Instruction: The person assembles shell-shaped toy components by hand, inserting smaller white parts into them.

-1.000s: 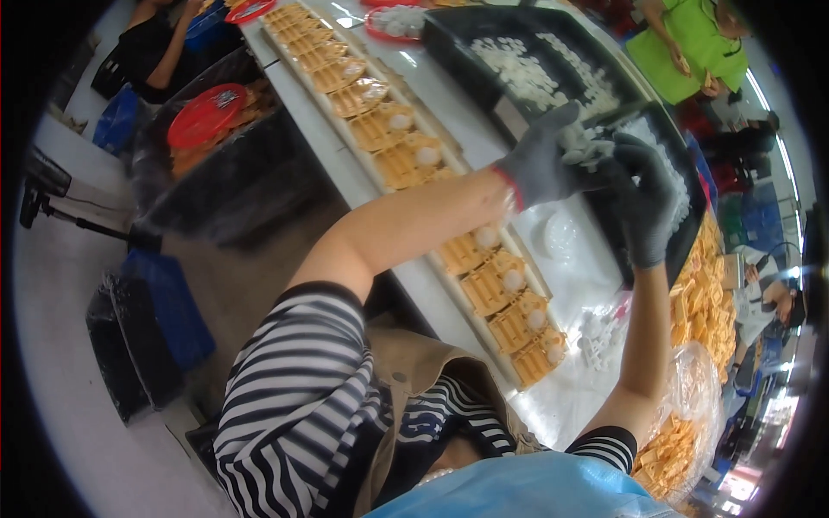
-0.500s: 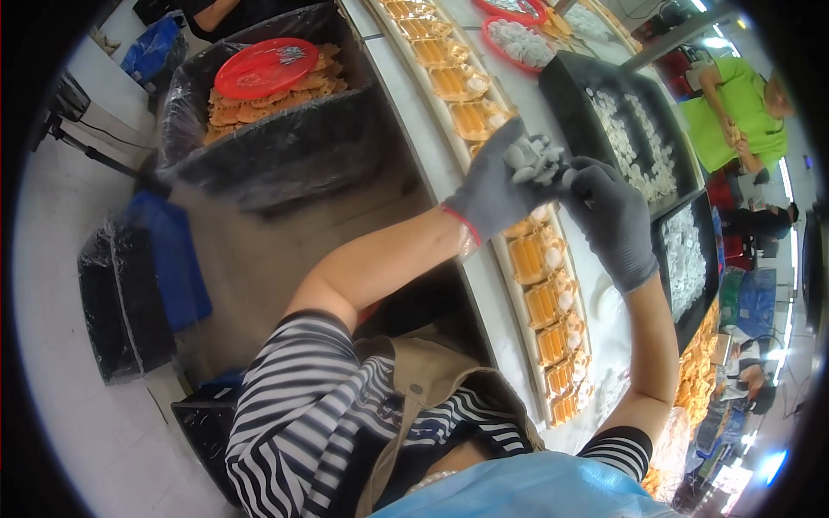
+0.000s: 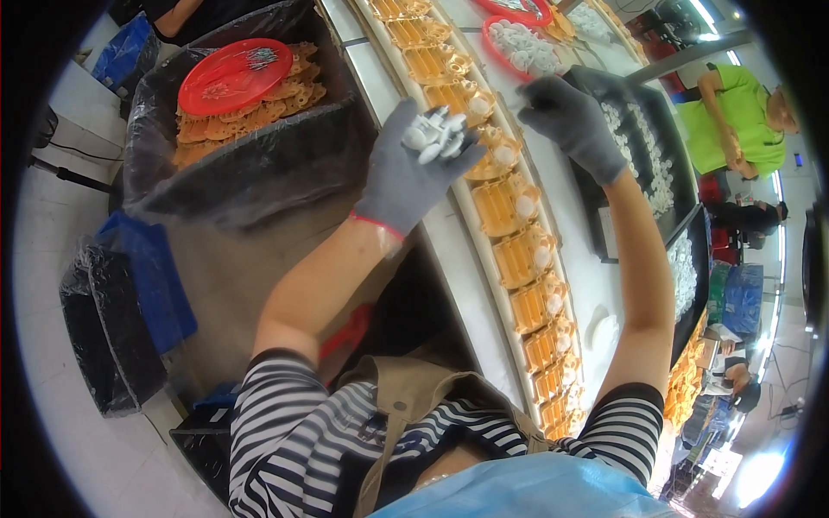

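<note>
My left hand (image 3: 399,186), in a grey glove, is cupped palm up around a small heap of white round plastic parts (image 3: 433,135). It is over the near edge of the table, left of a long row of orange moulded plastic housings (image 3: 503,207). Many housings carry a white round piece on their right side. My right hand (image 3: 574,129), gloved alike, hovers beyond the row with its fingers curled in. Whether a part is between those fingertips is hidden.
Across the table stand a black tray (image 3: 602,220) of white parts and a red bowl (image 3: 490,43) of more. At left, a lined black bin (image 3: 250,177) holds stacked orange housings under a red plate (image 3: 226,82). A person in green (image 3: 725,116) stands opposite.
My hands were together at the white parts and have drawn apart. The left one moved left with its heap, while the right one moved up and away over the table.
</note>
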Demonstrator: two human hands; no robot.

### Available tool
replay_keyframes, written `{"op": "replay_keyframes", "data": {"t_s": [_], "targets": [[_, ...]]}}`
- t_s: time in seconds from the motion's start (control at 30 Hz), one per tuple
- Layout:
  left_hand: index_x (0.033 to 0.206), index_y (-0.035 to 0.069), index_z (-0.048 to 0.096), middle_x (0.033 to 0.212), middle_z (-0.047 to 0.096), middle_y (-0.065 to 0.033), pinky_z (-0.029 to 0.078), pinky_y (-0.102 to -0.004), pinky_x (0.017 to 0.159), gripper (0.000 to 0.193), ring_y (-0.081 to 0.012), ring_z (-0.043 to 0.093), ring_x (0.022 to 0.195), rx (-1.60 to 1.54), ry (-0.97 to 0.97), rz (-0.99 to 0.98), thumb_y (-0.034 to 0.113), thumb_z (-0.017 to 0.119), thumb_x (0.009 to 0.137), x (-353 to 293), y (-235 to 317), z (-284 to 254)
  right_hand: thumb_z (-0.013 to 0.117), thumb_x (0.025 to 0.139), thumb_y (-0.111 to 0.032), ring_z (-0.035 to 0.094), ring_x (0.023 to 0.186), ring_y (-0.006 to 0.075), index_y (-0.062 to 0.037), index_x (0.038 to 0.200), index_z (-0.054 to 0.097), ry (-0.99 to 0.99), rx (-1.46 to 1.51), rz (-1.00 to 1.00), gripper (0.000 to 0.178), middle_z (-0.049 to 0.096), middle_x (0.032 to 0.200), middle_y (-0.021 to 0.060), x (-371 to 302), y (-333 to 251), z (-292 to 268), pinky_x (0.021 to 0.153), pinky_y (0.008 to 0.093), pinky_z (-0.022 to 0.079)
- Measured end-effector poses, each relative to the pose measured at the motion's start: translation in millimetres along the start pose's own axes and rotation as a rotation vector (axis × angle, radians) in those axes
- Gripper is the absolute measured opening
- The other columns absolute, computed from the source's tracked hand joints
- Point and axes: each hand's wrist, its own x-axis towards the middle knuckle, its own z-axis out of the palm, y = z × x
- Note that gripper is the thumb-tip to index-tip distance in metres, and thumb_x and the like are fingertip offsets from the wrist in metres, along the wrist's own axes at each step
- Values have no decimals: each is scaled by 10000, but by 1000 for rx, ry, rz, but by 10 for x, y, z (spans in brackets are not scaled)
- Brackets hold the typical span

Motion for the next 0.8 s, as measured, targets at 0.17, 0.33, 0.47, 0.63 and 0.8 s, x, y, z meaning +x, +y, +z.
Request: {"op": "replay_keyframes", "data": {"t_s": [0.17, 0.33, 0.47, 0.63, 0.8], "targets": [[1164, -38, 514, 1093, 588, -219, 479, -542, 999, 439, -364, 594, 1026, 38, 15, 61, 356, 529, 970, 130, 125, 11, 699, 843, -115, 633, 811, 118, -44, 1034, 620, -145, -13, -90, 219, 667, 872, 48, 405, 238, 200, 761, 271, 515], [1202, -12, 496, 1153, 564, -213, 455, -559, 1014, 437, -372, 569, 1073, 63, 17, 75, 354, 539, 969, 219, 145, -37, 700, 837, -99, 651, 847, 126, -49, 1042, 609, -227, -60, -68, 230, 676, 906, 54, 539, 377, 291, 806, 275, 519], [1223, -28, 484, 1173, 555, -234, 437, -572, 1029, 455, -396, 557, 1099, 100, 45, 84, 347, 528, 969, 246, 145, -49, 708, 837, -89, 662, 893, 133, -52, 1042, 598, -281, -112, -37, 235, 681, 931, 56, 574, 386, 316, 857, 276, 523], [1241, -27, 477, 1187, 552, -238, 427, -579, 1038, 456, -411, 547, 1115, 70, 70, 66, 344, 515, 978, 274, 131, -66, 708, 840, -110, 652, 841, 136, -52, 1022, 623, -277, -91, -80, 209, 685, 902, 63, 587, 500, 353, 805, 282, 522], [1247, -29, 476, 1216, 536, -245, 408, -586, 1057, 459, -416, 519, 1152, 75, 82, 61, 351, 496, 990, 246, 113, -36, 714, 835, -137, 625, 766, 101, -67, 1046, 673, -310, -5, 44, 226, 692, 863, 53, 633, 395, 322, 732, 276, 512]]}}
